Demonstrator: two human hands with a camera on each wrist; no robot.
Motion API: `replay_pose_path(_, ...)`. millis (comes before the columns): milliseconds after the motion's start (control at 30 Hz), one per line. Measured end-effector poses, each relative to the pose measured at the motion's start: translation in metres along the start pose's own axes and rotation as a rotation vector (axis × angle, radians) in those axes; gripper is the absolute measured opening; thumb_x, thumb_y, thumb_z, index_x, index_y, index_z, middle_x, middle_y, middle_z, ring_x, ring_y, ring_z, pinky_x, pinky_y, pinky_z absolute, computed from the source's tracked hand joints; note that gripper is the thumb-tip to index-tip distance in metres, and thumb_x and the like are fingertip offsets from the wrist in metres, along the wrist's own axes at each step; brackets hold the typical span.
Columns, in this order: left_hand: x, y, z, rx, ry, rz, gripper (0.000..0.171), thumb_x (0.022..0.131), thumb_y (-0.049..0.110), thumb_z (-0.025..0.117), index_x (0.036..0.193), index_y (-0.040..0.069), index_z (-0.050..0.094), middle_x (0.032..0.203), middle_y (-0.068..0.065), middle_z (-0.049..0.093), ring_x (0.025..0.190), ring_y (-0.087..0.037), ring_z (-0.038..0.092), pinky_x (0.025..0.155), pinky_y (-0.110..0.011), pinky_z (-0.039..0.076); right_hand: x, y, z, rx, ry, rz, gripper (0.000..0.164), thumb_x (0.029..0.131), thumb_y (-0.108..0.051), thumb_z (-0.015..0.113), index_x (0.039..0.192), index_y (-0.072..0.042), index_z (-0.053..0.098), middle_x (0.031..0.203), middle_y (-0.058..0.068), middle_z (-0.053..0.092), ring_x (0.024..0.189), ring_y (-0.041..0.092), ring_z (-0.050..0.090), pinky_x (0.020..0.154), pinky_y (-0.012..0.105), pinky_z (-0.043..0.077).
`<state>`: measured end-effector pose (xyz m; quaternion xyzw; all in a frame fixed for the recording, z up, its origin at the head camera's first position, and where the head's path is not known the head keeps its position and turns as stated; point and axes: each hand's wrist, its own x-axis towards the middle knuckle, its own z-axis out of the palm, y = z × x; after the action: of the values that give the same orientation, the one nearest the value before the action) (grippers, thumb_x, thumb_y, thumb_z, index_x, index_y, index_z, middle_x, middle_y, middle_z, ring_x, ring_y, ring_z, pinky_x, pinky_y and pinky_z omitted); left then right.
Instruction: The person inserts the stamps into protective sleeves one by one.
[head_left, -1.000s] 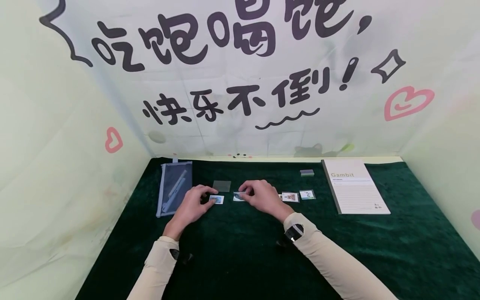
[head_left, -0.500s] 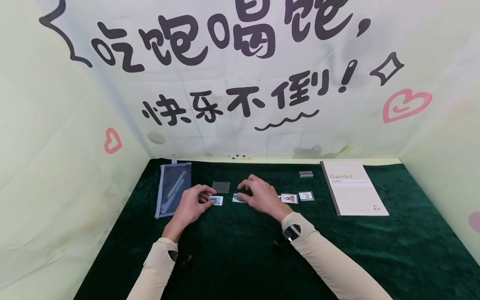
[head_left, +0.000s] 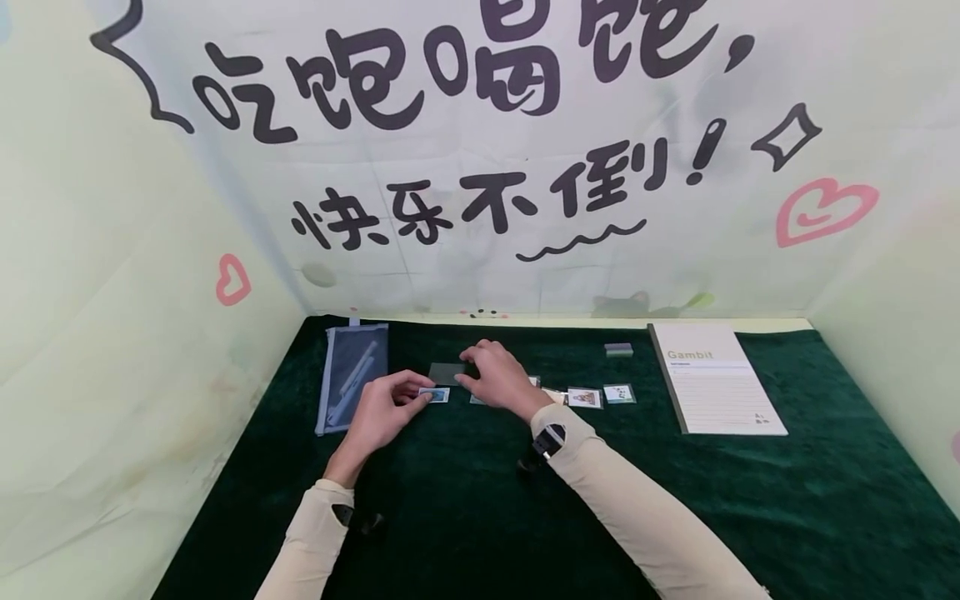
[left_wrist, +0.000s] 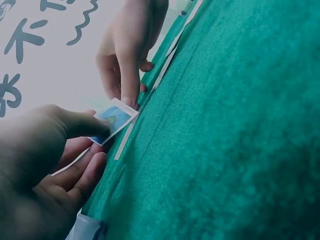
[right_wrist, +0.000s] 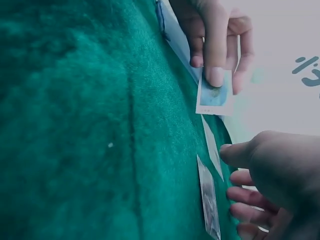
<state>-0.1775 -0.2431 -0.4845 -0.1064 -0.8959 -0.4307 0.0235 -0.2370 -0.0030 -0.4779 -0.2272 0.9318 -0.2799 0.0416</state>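
My left hand (head_left: 385, 410) pinches a postage stamp (left_wrist: 116, 121) by one edge, thumb on its face and fingers behind. The stamp has white perforated borders and a blue picture. My right hand (head_left: 497, 377) holds nothing, its thumb and fingers spread beside a clear plastic sleeve (head_left: 444, 373). In the right wrist view, the thumb tip is right at the edge of that sleeve (right_wrist: 213, 146). Another sleeve (right_wrist: 208, 197), with a picture inside, lies nearer that camera; in the head view my right hand covers most of it.
To the right lie sleeved stamps (head_left: 584, 398) in a row, the last one (head_left: 619, 394) at the end. Behind them is a small purple and green block (head_left: 618, 350). A notebook (head_left: 716, 383) lies at right, a zip pouch (head_left: 352, 375) with pens at left, on dark green cloth.
My right hand has let go of the sleeved stamp and moved left and back, over to the clear sleeve. The left hand stays in place, still holding its stamp.
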Motion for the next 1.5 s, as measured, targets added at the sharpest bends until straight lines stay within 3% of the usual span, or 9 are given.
replay_pose_path(133,-0.001,0.000,0.002,-0.032,0.007,-0.002,0.010,0.103,0.020,0.077,0.111,0.025,0.080,0.108,0.001,0.082,0.088,-0.014,0.075,0.085,-0.029,0.061,0.006,-0.002,0.002,-0.013,-0.003,0.032,0.043,0.101,-0.037,0.079,0.136,-0.011,0.073,0.130,0.009,0.066,0.113,0.025,0.057,0.097,0.043,0.054)
replay_pose_path(300,0.000,0.001,0.003,-0.042,0.006,0.004,0.009,0.103,0.021,0.076,0.110,0.025,0.080,0.109,0.002,0.082,0.090,-0.013,0.075,0.085,-0.027,0.061,0.008,-0.001,0.004,0.027,0.015,0.037,0.032,0.098,-0.034,0.083,0.122,-0.013,0.076,0.126,0.008,0.065,0.111,0.026,0.056,0.097,0.044,0.052)
replay_pose_path(467,0.002,0.002,0.004,-0.059,0.015,0.002,0.009,0.103,0.021,0.077,0.111,0.024,0.080,0.109,0.002,0.082,0.091,-0.014,0.075,0.084,-0.027,0.061,0.007,0.005,0.006,0.111,0.023,0.025,0.013,0.102,-0.028,0.079,0.108,-0.018,0.074,0.114,0.002,0.068,0.104,0.020,0.059,0.095,0.041,0.052)
replay_pose_path(600,0.007,0.004,0.010,-0.116,0.021,-0.003,0.010,0.103,0.023,0.077,0.113,0.021,0.080,0.110,0.002,0.081,0.097,-0.014,0.076,0.086,-0.026,0.061,-0.003,0.015,0.003,0.223,0.025,0.026,0.005,0.105,-0.025,0.074,0.106,-0.020,0.073,0.102,-0.002,0.069,0.091,0.015,0.062,0.084,0.036,0.055)
replay_pose_path(800,0.015,0.010,0.028,-0.240,0.000,0.004,0.013,0.104,0.024,0.076,0.115,0.017,0.078,0.112,-0.001,0.081,0.103,-0.015,0.077,0.089,-0.024,0.061,-0.034,0.033,-0.014,0.358,0.100,0.029,0.009,0.105,-0.023,0.073,0.113,-0.019,0.072,0.099,-0.003,0.072,0.081,0.014,0.064,0.074,0.031,0.055)
replay_pose_path(1033,0.023,0.031,0.061,-0.299,-0.057,0.077,0.012,0.106,0.023,0.073,0.116,0.016,0.074,0.111,-0.005,0.080,0.100,-0.016,0.076,0.090,-0.023,0.061,-0.087,0.059,-0.038,0.421,0.204,0.068,0.016,0.107,-0.025,0.070,0.120,-0.017,0.076,0.092,0.003,0.072,0.077,0.017,0.062,0.069,0.031,0.051)
replay_pose_path(1300,0.022,0.066,0.108,-0.481,-0.236,0.097,0.013,0.112,0.013,0.061,0.123,0.010,0.058,0.114,-0.015,0.078,0.091,-0.023,0.081,0.081,-0.032,0.066,-0.143,0.089,-0.053,0.443,0.191,0.170,0.021,0.107,-0.039,0.070,0.105,-0.019,0.074,0.087,0.000,0.071,0.075,0.018,0.065,0.066,0.028,0.051)
replay_pose_path(1500,0.017,0.083,0.134,-0.476,-0.359,0.129,0.014,0.115,0.016,0.055,0.126,0.009,0.052,0.116,-0.014,0.076,0.091,-0.017,0.080,0.083,-0.033,0.066,-0.165,0.101,-0.054,0.586,0.160,0.224,0.026,0.106,-0.036,0.073,0.113,-0.011,0.075,0.083,0.006,0.078,0.064,0.017,0.068,0.058,0.025,0.051)
